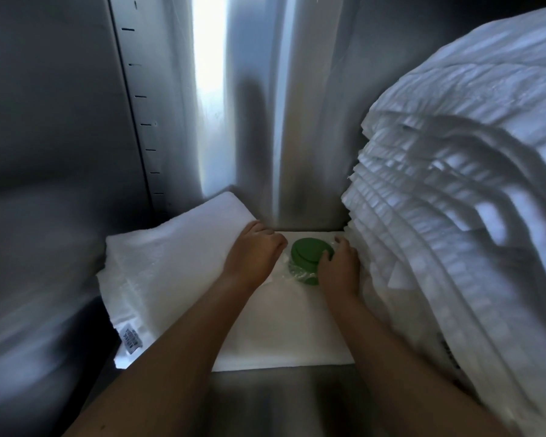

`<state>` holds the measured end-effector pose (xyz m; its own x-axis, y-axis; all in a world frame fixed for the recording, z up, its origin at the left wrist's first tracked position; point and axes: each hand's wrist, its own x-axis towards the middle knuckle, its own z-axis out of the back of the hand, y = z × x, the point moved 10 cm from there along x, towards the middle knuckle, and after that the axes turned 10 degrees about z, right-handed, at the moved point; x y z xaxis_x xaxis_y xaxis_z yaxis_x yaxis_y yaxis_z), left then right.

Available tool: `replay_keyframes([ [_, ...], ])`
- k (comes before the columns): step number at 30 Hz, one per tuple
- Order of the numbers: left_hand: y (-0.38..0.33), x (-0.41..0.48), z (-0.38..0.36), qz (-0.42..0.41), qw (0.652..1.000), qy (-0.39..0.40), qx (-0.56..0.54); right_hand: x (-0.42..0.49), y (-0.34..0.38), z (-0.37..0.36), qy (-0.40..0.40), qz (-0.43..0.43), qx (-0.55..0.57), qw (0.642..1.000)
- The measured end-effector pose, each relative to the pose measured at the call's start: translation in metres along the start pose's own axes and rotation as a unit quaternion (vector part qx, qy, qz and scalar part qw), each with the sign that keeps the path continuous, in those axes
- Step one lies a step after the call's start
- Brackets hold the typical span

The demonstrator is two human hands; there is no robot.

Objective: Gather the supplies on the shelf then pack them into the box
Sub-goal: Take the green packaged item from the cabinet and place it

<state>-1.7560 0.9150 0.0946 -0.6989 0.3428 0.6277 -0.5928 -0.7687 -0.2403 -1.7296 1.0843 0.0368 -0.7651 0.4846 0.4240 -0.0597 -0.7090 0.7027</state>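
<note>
wrapped green discs [304,252], right hand [339,266] gripping

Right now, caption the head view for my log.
Right hand grips wrapped green discs beside a stack of white linens on a metal shelf.

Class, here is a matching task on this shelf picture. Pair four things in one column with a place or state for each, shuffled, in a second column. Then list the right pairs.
Column one
1 green discs
2 folded towel
3 tall linen stack
4 right hand

Column two
A at the far right of the shelf
B holds the green discs
C wrapped in clear plastic, in the middle
D lies at the left, label at its near corner

Pairs: 1-C, 2-D, 3-A, 4-B
</note>
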Motion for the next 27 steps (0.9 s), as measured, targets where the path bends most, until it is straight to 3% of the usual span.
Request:
replay_keyframes([
  [6, -0.001, -0.001, 0.002, -0.004, 1.0, 0.003, -0.016, 0.012, -0.01, -0.004, 0.05, -0.05, -0.098, 0.993],
  [11, -0.003, -0.002, 0.001, -0.004, 1.0, 0.006, -0.019, 0.009, -0.026, -0.019, 0.166, -0.121, -0.051, 0.977],
  [17, 0.001, -0.002, 0.0, 0.008, 1.0, 0.013, -0.018, 0.008, -0.006, 0.004, 0.08, -0.024, -0.13, 0.988],
  [22, 0.001, -0.005, -0.004, 0.024, 0.998, 0.034, -0.035, 0.001, 0.007, 0.011, 0.098, 0.015, -0.097, 0.99],
  [27, -0.01, -0.019, 0.012, 0.049, 0.994, 0.05, -0.084, -0.009, 0.034, 0.03, 0.081, 0.082, -0.163, 0.98],
])
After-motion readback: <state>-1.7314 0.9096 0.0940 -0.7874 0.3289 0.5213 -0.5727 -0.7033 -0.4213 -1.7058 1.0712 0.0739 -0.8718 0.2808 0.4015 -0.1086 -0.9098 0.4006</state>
